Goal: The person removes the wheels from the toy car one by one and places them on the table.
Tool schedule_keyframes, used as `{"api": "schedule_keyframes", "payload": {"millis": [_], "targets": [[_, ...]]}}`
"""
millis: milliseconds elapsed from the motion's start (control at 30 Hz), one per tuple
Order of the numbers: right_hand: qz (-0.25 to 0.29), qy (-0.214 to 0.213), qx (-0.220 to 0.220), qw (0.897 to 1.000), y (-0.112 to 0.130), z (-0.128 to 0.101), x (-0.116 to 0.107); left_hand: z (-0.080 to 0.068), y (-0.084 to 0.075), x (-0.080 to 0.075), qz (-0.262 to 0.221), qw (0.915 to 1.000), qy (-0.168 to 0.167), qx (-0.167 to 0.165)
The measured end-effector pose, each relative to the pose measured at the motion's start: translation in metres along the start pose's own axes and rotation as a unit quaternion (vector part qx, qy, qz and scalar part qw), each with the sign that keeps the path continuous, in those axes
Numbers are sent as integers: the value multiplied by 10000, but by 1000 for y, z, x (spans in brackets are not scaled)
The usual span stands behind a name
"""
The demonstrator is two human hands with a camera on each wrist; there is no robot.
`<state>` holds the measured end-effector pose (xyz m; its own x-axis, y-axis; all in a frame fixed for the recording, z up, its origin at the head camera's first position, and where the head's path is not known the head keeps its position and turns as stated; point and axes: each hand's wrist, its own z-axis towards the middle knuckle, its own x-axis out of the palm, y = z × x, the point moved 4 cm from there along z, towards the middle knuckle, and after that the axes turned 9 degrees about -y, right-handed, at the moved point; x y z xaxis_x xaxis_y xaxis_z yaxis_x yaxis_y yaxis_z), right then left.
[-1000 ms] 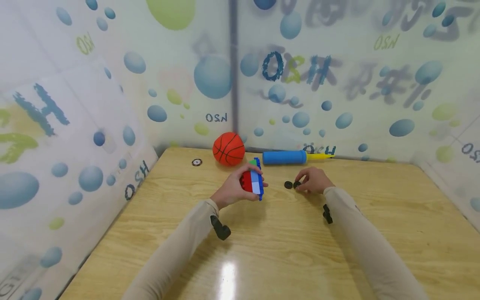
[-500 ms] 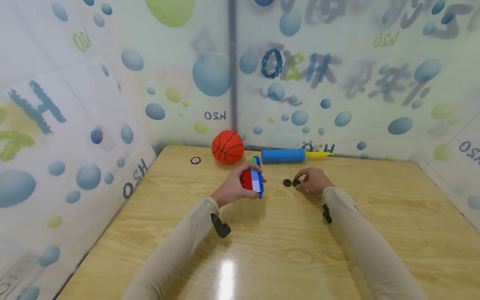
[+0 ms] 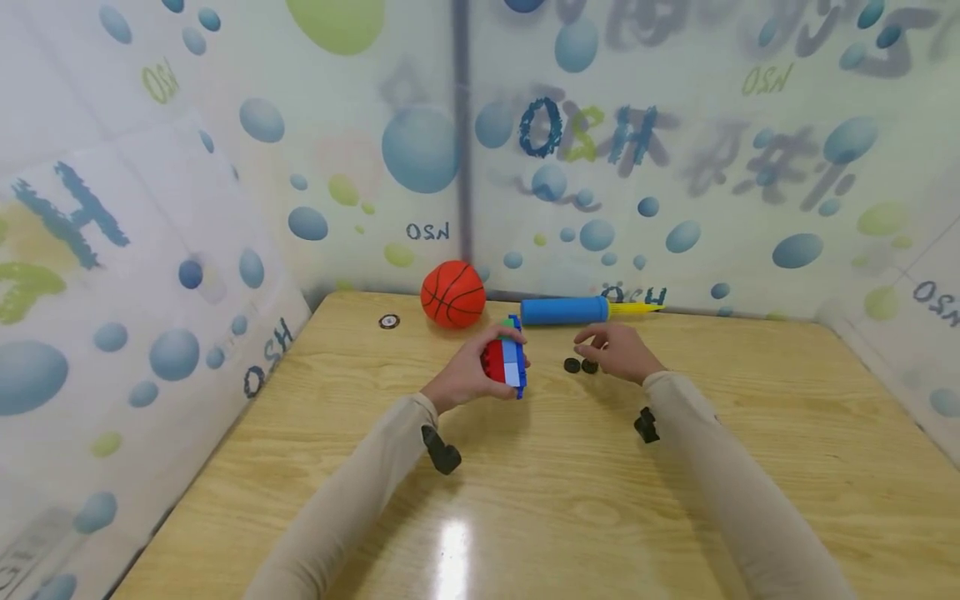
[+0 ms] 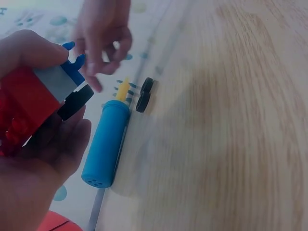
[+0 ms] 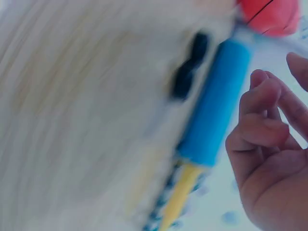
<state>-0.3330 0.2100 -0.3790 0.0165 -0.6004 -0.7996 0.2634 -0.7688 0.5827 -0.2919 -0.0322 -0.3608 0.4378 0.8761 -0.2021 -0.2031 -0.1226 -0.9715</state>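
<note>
In the head view my left hand (image 3: 467, 377) grips a toy car built of bricks (image 3: 511, 363), in red, light blue, white, blue and green, held on its side above the table. A black wheel (image 4: 76, 102) shows on it in the left wrist view. Two loose black toy wheels (image 3: 572, 365) lie side by side on the table, to the right of the car. Just above them is my right hand (image 3: 621, 352), apart from both, with loosely bent fingers. Nothing shows between those fingers (image 5: 262, 96) in the right wrist view.
Behind the hands a red basketball (image 3: 453, 294) and a blue hand pump (image 3: 564, 312) with a yellow tip lie near the back wall. A small round black-and-white disc (image 3: 389, 322) is at the back left of the wooden table (image 3: 570, 508).
My right hand has let go of the right-hand loose wheel and lifted up and slightly left. The wheels stay on the table. My left hand still holds the toy car in place.
</note>
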Motion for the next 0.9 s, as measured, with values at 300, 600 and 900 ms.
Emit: {"api": "schedule_keyframes", "payload": {"millis": [300,600,900], "targets": [[965,-390,-671,9923,69,-17,2,4,6,2,31,10000,62,-70],[897,-423,-1147,9884,101,-28,13,11,23,-1,84,9989,-365,-280],[654,-547,-1473,9854,107,-32,18,7,16,1,-823,9950,-36,-558]]}}
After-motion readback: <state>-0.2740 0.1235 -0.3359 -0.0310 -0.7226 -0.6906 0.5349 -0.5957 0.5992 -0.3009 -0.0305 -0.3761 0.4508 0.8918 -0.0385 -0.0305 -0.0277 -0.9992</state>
